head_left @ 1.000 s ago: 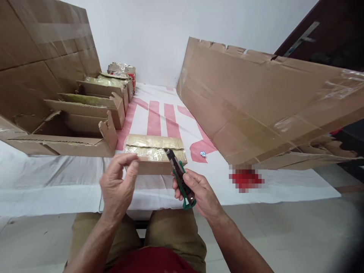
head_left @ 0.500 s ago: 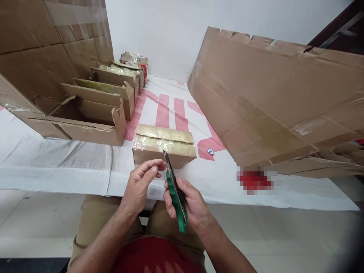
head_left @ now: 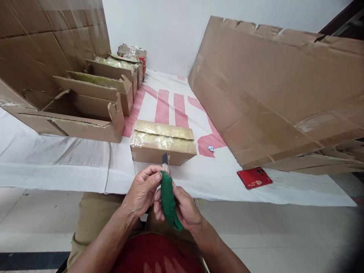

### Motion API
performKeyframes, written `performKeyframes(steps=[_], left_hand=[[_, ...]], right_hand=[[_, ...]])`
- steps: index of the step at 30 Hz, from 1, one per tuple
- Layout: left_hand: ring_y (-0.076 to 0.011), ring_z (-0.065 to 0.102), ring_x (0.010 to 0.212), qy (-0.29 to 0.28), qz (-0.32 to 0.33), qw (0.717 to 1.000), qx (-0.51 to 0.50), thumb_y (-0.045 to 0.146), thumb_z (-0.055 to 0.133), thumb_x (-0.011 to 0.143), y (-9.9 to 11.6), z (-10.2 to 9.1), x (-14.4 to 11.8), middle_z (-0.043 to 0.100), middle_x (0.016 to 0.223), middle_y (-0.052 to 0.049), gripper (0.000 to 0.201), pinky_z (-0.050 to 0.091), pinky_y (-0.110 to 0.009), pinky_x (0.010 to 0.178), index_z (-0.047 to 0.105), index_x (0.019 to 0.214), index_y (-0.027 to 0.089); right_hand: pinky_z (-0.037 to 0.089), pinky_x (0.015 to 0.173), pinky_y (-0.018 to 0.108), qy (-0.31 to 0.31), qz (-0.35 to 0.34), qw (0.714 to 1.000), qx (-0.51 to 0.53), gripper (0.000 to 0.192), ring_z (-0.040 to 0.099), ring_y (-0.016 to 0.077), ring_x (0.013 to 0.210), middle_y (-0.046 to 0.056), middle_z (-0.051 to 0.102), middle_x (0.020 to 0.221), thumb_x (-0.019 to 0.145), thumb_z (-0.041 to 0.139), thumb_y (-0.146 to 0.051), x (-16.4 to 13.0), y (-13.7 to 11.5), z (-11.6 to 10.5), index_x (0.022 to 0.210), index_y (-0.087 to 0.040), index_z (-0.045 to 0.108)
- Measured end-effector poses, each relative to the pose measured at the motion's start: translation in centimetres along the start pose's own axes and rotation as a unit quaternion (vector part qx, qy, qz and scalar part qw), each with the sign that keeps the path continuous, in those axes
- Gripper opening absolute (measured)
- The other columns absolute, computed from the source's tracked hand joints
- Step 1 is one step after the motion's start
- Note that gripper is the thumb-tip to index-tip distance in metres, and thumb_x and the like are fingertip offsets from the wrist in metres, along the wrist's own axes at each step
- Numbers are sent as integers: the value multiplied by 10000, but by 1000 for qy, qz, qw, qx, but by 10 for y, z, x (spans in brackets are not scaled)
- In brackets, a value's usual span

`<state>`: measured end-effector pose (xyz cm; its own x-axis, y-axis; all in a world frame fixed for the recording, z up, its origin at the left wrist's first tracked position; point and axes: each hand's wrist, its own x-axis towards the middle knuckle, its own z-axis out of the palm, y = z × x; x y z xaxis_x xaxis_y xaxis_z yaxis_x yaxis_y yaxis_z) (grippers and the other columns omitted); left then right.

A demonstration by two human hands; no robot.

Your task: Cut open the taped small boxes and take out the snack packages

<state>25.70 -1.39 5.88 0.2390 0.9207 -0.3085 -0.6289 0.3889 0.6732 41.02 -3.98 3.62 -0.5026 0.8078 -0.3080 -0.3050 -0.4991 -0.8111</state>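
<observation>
A green-handled utility knife is held between my two hands, its blade pointing away from me. My right hand wraps the handle from the right, fingers curled beneath it. The thumb and fingers of my left hand pinch the front end of the handle, near the metal collar below the blade. Just beyond the blade tip sits a small cardboard box with clear tape over its top and a slit between its flaps. Neither hand touches that box.
Several opened cardboard boxes stand in a row on the left, against a large carton. Another large carton leans on the right. A red phone and a small crumpled scrap lie on the white-and-pink cloth.
The knife has been turned so the broad side of its handle faces up. My left hand has closed from beside the knife onto its front end.
</observation>
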Motion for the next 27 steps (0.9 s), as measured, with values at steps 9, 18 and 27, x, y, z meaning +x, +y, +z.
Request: performKeyframes(steps=[9, 18, 27], left_hand=[[-161, 665, 770, 63, 94, 988, 109, 468, 949, 683, -12, -5, -6, 759, 818, -17, 344, 541, -275, 742, 792, 860, 218], [-176, 682, 764, 52, 90, 983, 148, 487, 919, 719, -11, -4, -13, 769, 828, -27, 331, 558, -283, 719, 790, 861, 218], [-171, 659, 757, 29, 44, 991, 125, 472, 931, 708, -13, -3, -12, 766, 836, -37, 340, 535, -279, 719, 789, 873, 211]], right_hand=[[560, 752, 320, 191, -283, 904, -257, 203, 648, 157, 778, 21, 718, 937, 848, 836, -417, -8, -76, -13, 973, -262, 795], [566, 836, 339, 144, -289, 896, -304, 62, 699, 206, 1039, 48, 771, 1111, 828, 808, -272, 9, -90, -1, 883, -244, 799], [531, 879, 366, 131, -272, 899, -318, 95, 689, 218, 1041, 53, 773, 1103, 869, 707, -244, 6, -91, -5, 779, -223, 729]])
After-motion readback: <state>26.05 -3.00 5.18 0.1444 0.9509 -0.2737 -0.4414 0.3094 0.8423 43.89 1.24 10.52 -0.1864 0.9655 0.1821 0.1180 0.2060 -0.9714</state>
